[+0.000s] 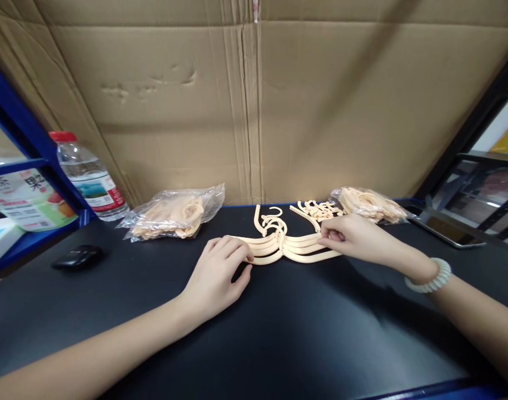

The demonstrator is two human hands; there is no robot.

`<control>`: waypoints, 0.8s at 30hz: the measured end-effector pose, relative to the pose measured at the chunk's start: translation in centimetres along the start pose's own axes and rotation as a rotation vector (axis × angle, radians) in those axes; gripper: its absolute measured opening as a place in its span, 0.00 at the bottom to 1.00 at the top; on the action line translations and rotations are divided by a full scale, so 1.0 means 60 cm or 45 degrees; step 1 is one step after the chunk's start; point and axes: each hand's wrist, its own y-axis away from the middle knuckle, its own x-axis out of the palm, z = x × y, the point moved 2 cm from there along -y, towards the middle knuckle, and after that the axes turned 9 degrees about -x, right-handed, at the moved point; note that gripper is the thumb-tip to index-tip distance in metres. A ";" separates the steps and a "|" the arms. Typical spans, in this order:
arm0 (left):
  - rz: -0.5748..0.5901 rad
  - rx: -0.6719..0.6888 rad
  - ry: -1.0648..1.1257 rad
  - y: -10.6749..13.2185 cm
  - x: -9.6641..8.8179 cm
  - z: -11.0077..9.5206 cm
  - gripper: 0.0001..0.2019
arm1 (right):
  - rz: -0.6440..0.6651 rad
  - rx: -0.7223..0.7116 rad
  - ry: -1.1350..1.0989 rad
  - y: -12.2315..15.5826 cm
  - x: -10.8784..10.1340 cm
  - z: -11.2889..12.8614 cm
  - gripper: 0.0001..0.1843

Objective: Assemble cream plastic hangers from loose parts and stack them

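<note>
Several cream-coloured curved strips point(262, 248), soft-looking like clay or foam, lie side by side on the black table, forming a wing-like shape with a second set of strips point(306, 250) to the right. Where they meet, smaller curled pieces point(274, 225) make a loop. My left hand point(220, 272) rests over the left ends of the strips, fingers bent and thumb apart. My right hand point(349, 239), with a beaded bracelet on its wrist, is at the right ends, fingers curled in; whatever they pinch is hidden. Just behind it runs a slanting strip point(306, 218).
Small cream pieces point(320, 210) are heaped behind my right hand. Clear bags of cream strips stand left point(174, 214) and right point(368, 204). A water bottle point(89, 178), a black mouse point(78, 257) and a phone point(448, 229) are at the sides. A cardboard sheet point(174, 111) closes the back.
</note>
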 end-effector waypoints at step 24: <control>0.004 -0.025 0.013 -0.002 0.001 0.001 0.06 | -0.166 -0.013 -0.069 -0.002 -0.002 -0.010 0.11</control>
